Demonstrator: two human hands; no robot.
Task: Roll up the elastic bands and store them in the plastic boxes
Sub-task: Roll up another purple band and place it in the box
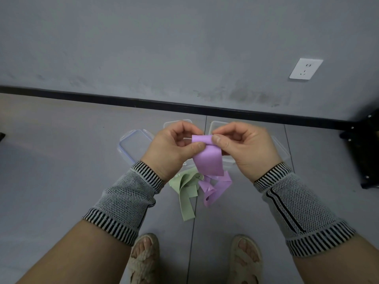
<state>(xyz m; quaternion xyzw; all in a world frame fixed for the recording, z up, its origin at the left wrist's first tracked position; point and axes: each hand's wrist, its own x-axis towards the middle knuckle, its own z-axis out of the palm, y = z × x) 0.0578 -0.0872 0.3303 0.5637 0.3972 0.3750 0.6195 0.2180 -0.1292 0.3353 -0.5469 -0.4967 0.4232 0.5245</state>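
A purple elastic band (208, 160) hangs from both hands, its top end curled into a small roll. My left hand (174, 148) pinches the left side of that roll between thumb and fingers. My right hand (244, 148) pinches the right side. The band's loose tail trails down to the floor in a heap. A green elastic band (185, 191) lies crumpled on the floor beside that heap. Clear plastic boxes (217, 126) stand on the floor behind my hands, mostly hidden by them.
A clear lid with blue clips (133, 146) lies left of the boxes, and another lid (282, 150) shows to the right. A black baseboard (123, 100) runs along the grey wall. Black furniture (367, 152) stands at the right edge. My sandalled feet (143, 261) are at the bottom.
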